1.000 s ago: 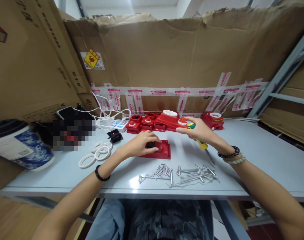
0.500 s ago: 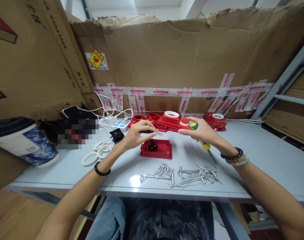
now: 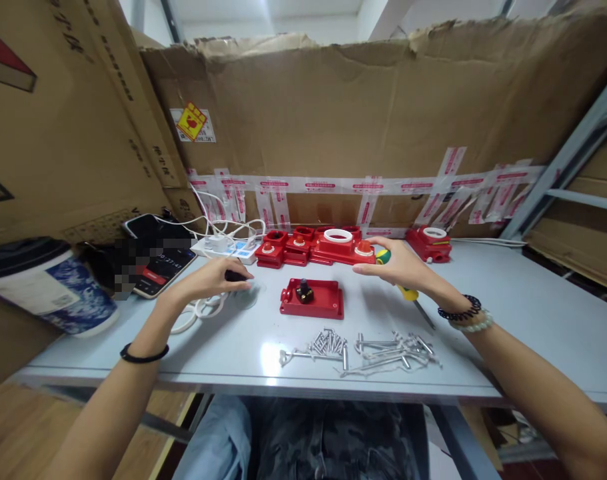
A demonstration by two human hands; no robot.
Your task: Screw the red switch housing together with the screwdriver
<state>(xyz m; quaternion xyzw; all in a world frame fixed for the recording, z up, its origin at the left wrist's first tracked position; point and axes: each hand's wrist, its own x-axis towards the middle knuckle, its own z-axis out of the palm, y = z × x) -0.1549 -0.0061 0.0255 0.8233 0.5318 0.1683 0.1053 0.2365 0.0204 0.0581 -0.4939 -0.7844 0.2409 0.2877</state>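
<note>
Now my left hand is lowered to the table, left of the red plate, with the fingers closed around a small black part just over the white rings. My right hand is above the table, to the right of the plate, and it holds a screwdriver with green and yellow handle; the forefinger points toward the row of red housings at the back. The red plate lies flat between both hands, untouched, with a black knob on it. Nearer to me is a heap of screws. A phone and a paper cup are at far left.
</note>
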